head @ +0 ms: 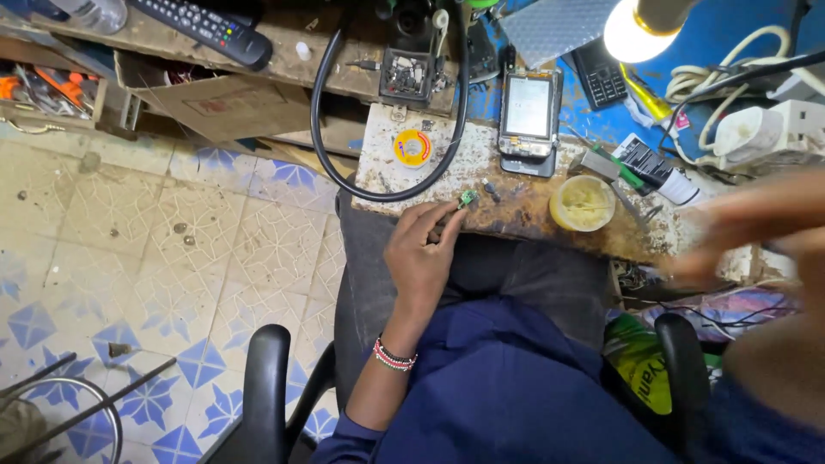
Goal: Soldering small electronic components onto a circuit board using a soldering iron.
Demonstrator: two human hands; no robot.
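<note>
Head view: left hand [423, 251] pinching small green circuit part [467, 199] at fingertips on near edge of desk [524, 215], right hand [756, 228] blurred, spread, empty, well apart to the right, hence left far nearer.

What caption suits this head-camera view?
Left hand pinches a small green circuit board at a worn workbench; right hand blurs nearby.

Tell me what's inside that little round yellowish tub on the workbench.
The round tub is open and holds a pale yellow paste, smeared and uneven on top. Its depth and anything beneath the surface are hidden. The blurred right hand hovers just beside it.
</note>
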